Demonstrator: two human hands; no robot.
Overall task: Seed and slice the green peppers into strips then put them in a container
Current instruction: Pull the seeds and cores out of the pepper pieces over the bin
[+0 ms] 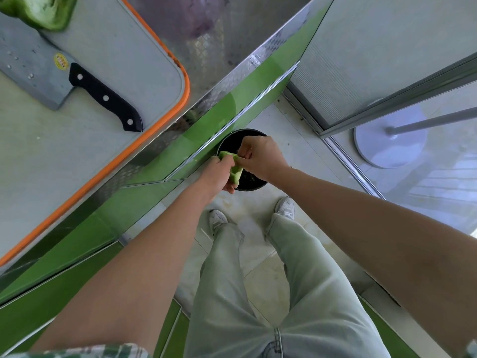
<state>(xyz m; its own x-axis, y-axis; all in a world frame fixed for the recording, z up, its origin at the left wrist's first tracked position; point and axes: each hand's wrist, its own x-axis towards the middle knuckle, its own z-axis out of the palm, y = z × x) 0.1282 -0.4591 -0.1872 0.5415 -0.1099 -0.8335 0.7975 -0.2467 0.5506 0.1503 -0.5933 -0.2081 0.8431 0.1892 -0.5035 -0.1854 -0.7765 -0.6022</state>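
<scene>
My left hand (218,174) grips a pale green pepper piece (235,169) over a black bin (233,142) on the floor. My right hand (260,157) pinches the top of the same piece from the other side. Up on the counter, another green pepper piece (42,11) lies cut side up at the far left corner of the grey cutting board (124,55). A cleaver (64,78) with a black handle lies flat on that board, below the pepper.
The board has an orange rim and sits on a steel counter (206,34) with green cabinet fronts (211,120). My legs and white shoes stand on the tiled floor just behind the bin. A round white stand base (389,135) sits at the right beside a sliding door frame.
</scene>
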